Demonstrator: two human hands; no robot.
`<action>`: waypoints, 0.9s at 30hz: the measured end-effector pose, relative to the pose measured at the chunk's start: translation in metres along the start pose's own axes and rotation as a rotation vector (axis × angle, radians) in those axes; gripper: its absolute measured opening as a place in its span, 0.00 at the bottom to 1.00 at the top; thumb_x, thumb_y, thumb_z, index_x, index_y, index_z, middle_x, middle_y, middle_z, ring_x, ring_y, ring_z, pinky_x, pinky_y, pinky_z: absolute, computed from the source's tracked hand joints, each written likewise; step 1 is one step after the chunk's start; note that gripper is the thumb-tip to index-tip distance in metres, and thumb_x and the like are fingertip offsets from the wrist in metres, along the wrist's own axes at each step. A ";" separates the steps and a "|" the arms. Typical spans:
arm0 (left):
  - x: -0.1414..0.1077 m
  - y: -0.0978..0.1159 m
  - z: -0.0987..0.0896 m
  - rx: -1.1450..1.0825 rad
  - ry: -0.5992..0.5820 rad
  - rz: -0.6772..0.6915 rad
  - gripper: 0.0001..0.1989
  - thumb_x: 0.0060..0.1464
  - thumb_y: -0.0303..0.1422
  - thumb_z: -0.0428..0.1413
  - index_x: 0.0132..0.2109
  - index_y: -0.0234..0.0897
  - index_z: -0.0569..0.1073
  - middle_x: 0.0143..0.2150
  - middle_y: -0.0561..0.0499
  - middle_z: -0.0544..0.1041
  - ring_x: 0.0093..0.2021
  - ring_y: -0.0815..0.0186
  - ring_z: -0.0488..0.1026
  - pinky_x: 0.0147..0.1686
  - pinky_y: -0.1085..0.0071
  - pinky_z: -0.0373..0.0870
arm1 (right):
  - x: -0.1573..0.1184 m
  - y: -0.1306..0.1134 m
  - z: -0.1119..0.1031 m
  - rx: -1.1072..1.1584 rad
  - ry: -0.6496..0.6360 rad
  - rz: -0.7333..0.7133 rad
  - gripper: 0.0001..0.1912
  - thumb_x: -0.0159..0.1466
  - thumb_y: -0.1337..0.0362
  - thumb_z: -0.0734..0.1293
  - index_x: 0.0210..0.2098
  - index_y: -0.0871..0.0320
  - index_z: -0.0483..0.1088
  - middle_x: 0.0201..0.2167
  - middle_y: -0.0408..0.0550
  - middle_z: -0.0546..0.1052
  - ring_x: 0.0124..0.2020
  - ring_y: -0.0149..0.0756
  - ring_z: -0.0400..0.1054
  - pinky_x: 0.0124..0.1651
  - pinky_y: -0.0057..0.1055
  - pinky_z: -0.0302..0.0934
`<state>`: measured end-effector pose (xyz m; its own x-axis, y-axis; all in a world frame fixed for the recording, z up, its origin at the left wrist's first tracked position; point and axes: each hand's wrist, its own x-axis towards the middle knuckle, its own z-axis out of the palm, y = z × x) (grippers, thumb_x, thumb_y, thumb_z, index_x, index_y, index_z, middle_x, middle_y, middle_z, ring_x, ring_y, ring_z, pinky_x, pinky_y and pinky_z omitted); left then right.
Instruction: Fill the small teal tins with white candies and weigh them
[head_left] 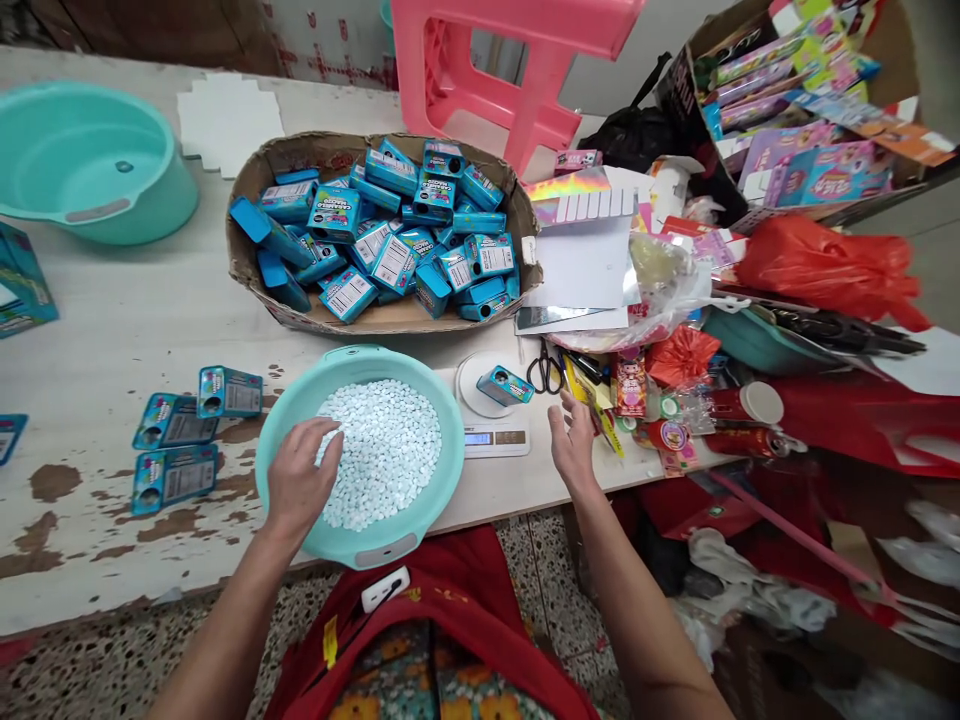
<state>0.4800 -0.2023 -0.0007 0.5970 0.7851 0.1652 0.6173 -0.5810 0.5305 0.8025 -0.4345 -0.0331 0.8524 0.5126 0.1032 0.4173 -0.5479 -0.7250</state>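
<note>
A turquoise basin [279, 410] holds a heap of small pale candies [386, 450]. Over the left side of the heap is my left hand [304, 475], fingers curled and thumb close to the index finger; whatever they pinch is hidden. To the right of the basin, a blue printed candy box [506, 386] lies tilted on the round plate of a white digital scale [504, 440] with a lit display. My right hand [574, 440] is just right of the scale, fingers apart, holding nothing and not touching the box.
Behind the basin, a cardboard tray [315, 318] is piled with blue boxes. Several similar boxes [176, 475] lie at the left, near another turquoise basin [161, 190]. Scissors [545, 370], a yellow cutter [592, 400] and packets crowd the right. A pink stool [517, 90] stands behind.
</note>
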 end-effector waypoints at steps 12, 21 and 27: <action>-0.010 0.009 0.035 0.255 -0.522 -0.020 0.18 0.57 0.40 0.48 0.51 0.37 0.68 0.50 0.40 0.71 0.50 0.51 0.67 0.42 0.62 0.65 | 0.020 -0.016 0.034 0.063 -0.067 -0.092 0.33 0.57 0.48 0.66 0.56 0.58 0.61 0.54 0.57 0.66 0.55 0.45 0.59 0.57 0.47 0.55; -0.038 0.008 0.035 -0.435 -0.721 -0.437 0.08 0.52 0.37 0.52 0.37 0.39 0.68 0.25 0.53 0.67 0.25 0.67 0.66 0.25 0.73 0.59 | 0.011 -0.064 0.031 0.222 0.014 -0.064 0.21 0.54 0.52 0.71 0.42 0.57 0.69 0.36 0.46 0.72 0.39 0.39 0.68 0.45 0.38 0.63; -0.006 0.026 0.006 -1.393 -0.393 -0.837 0.13 0.50 0.41 0.54 0.27 0.36 0.65 0.18 0.57 0.62 0.13 0.76 0.53 0.14 0.77 0.45 | -0.040 -0.134 0.017 0.276 -0.264 -0.266 0.18 0.56 0.57 0.71 0.44 0.53 0.68 0.38 0.47 0.73 0.40 0.39 0.69 0.42 0.35 0.64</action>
<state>0.4956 -0.2230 0.0066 0.5767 0.5359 -0.6166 0.0426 0.7340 0.6778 0.7073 -0.3704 0.0487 0.6028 0.7819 0.1592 0.4805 -0.1964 -0.8547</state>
